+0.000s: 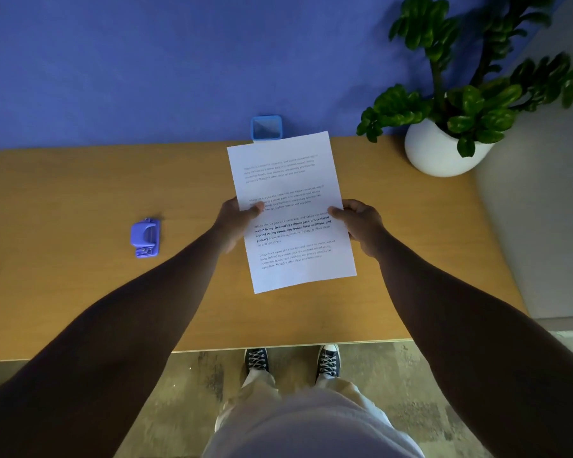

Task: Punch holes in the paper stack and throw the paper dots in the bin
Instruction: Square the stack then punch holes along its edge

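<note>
As thumbs press, both hands grip paper stack.

The paper stack hid the fingers of both hands beneath it and covered the near edge of the blue bin. Its lighter printed lines were too faint to read. The potted plant's upper leaves ran past the frame's top edge.
</note>
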Demonstrator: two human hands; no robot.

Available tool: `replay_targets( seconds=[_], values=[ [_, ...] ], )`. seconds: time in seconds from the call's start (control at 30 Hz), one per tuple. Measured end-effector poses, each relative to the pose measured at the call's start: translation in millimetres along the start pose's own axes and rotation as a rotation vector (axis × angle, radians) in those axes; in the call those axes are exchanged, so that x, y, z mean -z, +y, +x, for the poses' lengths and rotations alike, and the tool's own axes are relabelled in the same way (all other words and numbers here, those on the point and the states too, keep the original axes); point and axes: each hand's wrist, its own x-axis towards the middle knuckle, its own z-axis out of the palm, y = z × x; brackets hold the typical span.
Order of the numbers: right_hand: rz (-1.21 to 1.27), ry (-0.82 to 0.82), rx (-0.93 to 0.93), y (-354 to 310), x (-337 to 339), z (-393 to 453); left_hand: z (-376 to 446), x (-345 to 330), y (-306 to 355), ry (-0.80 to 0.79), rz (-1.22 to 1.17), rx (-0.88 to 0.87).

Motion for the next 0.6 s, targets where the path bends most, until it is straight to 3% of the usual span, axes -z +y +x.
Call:
replay_targets(
  seconds=[0.3, 0.43, 0.6],
  values=[
    [-0.128, 0.028, 0.021, 18, -8, -2, 3, -4, -24, -0.004, 0.047, 0.019],
    [-0.119, 0.076, 0.007, 25, -11, -1, 10, 7, -38, 0.210, 0.010, 0.089],
    [-0.120, 0.101, -0.005, 29, -17, 0, 13, 42, -50, 0.593, 0.181, 0.086]
  ],
)
